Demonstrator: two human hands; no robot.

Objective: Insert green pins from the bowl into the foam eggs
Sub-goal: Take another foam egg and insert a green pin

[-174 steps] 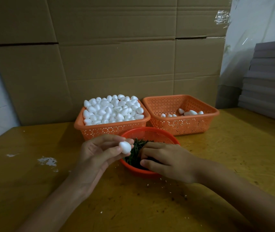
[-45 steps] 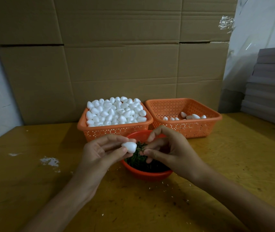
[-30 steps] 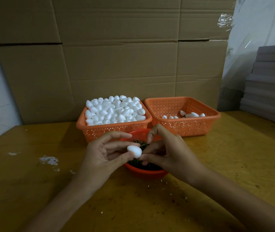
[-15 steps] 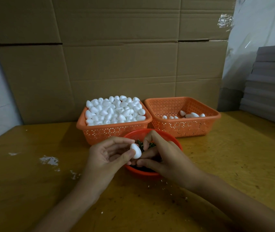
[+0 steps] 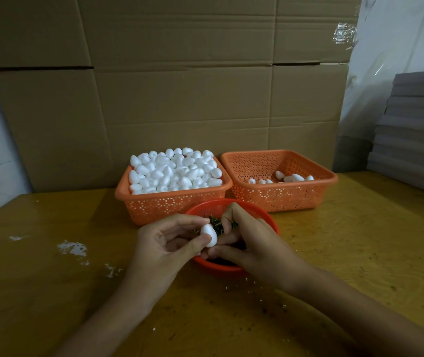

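White foam egg point(image 5: 208, 235) pinched by left hand point(image 5: 169, 244); right hand point(image 5: 253, 244) (curled over bowl point(image 5: 221, 267)) touches it, its grip unclear.

On table point(image 5: 360, 253): bowl point(image 5: 270, 218) w/ pins point(image 5: 216, 224) near-centre; behind it, basket point(image 5: 174, 206) heaped w/ eggs point(image 5: 177, 168) L, 2nd basket point(image 5: 283, 198) R; cardboard point(image 5: 180, 112) far.
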